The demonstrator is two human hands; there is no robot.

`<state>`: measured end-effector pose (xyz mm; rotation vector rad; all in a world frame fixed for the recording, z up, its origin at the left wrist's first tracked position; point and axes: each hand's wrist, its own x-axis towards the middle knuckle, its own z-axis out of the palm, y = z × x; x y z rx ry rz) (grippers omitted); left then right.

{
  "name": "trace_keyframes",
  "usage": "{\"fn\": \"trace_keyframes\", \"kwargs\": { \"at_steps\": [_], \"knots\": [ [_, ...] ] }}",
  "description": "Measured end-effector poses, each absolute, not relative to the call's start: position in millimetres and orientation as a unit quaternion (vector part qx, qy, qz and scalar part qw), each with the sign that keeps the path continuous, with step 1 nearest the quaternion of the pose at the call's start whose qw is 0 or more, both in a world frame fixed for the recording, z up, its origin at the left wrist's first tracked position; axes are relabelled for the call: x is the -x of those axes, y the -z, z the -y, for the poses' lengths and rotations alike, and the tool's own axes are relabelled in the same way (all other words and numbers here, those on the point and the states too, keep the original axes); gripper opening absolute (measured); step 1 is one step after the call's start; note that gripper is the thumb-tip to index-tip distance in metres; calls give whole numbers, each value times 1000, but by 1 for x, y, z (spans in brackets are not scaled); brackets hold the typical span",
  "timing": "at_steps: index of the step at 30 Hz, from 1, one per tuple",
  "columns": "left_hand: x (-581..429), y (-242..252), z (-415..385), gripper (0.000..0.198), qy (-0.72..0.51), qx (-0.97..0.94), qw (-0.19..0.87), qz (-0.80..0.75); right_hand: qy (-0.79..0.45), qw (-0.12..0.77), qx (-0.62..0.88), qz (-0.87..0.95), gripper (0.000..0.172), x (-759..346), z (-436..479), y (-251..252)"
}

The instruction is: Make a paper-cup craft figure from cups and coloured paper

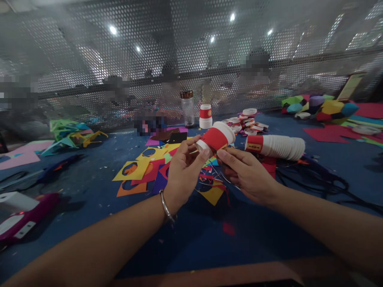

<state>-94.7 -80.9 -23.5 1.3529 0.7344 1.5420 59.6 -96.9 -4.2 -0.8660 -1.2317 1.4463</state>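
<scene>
My left hand (183, 169) grips the base of a white paper cup with a red band (216, 138), held on its side above the blue table (89, 187). My right hand (243, 172) is beside it, fingers curled under the cup's lower side, touching it. A silver bangle (166, 207) sits on my left wrist. Below the hands lie coloured paper squares with round holes cut out (140, 169) and thin paper scraps (214, 187).
A lying stack of white cups (277, 146) is right of my hands. A small upright cup stack (205, 116), a clear jar (187, 107) and cup cutouts (248, 121) stand behind. A glue gun (20, 221) lies left; black cables (323, 179) right. A perforated metal screen (179, 59) backs the table.
</scene>
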Motion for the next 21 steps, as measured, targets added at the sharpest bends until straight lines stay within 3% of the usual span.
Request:
{"fn": "trace_keyframes", "kwargs": {
  "at_steps": [21],
  "knots": [
    [89, 27, 90, 39, -635, -514, 478, -323, -552, 496, 370, 559, 49, -61, 98, 6]
  ]
}}
